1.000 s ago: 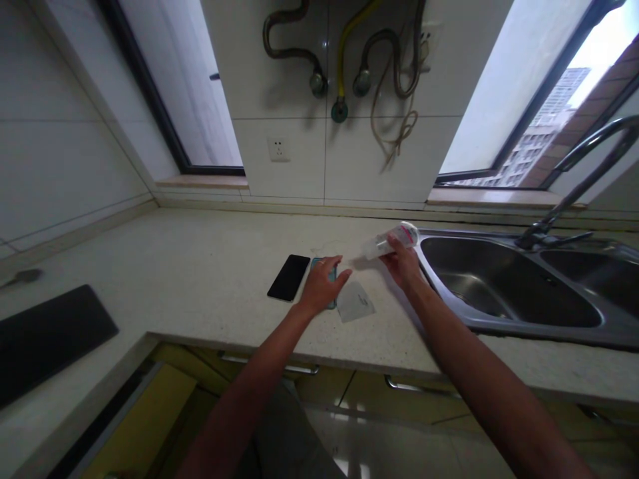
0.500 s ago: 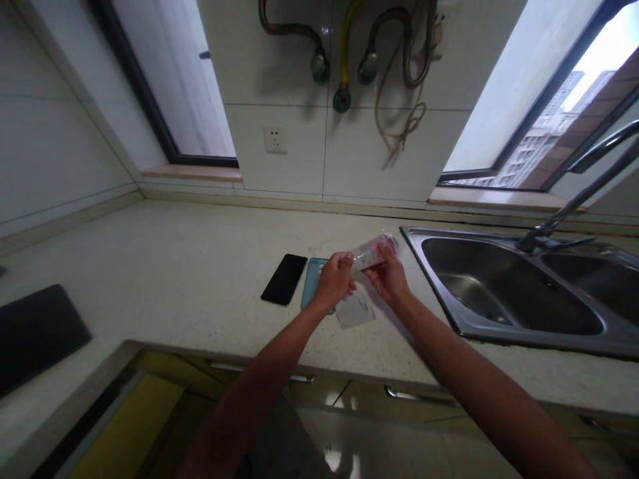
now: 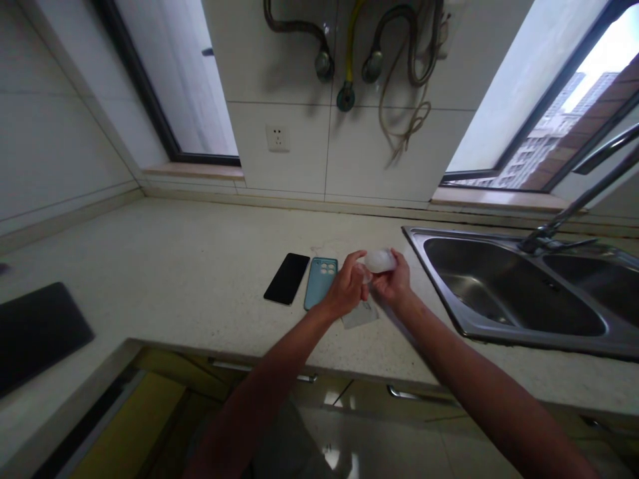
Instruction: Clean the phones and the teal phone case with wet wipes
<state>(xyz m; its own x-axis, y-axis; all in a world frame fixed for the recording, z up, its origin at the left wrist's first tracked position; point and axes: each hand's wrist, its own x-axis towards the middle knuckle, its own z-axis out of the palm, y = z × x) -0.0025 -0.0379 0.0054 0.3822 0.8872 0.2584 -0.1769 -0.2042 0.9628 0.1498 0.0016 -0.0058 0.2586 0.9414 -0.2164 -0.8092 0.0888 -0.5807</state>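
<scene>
Both hands are together over the counter on a white, rounded item in thin, see-through plastic (image 3: 380,260); its exact kind cannot be made out. My left hand (image 3: 345,287) is closed, thumb and fingers pinching its left end, where a translucent bit shows. My right hand (image 3: 394,279) wraps round the right end. Just left of my left hand lies a light-blue phone case (image 3: 318,285) with camera holes, partly covered by the hand. Beside the case is a black smartphone (image 3: 286,279), lying flat. A small clear, printed sachet (image 3: 360,317) lies under the hands.
The pale counter (image 3: 200,266) runs along the tiled wall. At right is a steel double sink (image 3: 509,286) with a faucet (image 3: 544,233). A dark flat panel (image 3: 40,332) lies at far left. Hoses and a wall socket (image 3: 277,138) are on the wall behind.
The item has been turned: its pink print no longer shows, and a plain white side faces me. My left hand has shifted slightly right, uncovering more of the phone case.
</scene>
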